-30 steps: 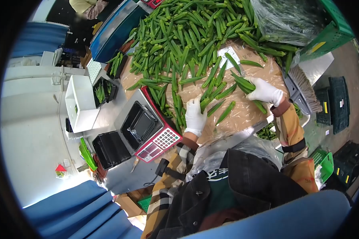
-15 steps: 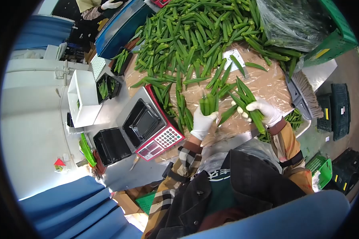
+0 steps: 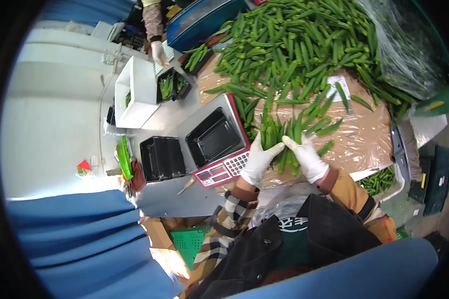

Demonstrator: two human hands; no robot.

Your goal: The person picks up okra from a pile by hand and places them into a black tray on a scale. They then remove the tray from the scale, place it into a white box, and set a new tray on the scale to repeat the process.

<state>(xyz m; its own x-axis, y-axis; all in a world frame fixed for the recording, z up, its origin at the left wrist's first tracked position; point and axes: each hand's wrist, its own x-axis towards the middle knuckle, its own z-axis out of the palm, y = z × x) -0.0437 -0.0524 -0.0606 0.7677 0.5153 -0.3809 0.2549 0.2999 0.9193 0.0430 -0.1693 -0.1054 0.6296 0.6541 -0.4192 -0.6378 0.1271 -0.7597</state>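
Head view: the left hand (image 3: 262,158) and right hand (image 3: 307,155) are gripping okra pods (image 3: 270,130) in their fingers, thumbs close together, over film-covered cardboard (image 3: 369,139); an okra heap (image 3: 294,47) is lying beyond, a black tray (image 3: 213,139) is sitting on the scale (image 3: 237,165) leftward.

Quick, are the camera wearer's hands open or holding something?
Left hand: closed, holding okra.
Right hand: closed, holding more okra beside the left's.
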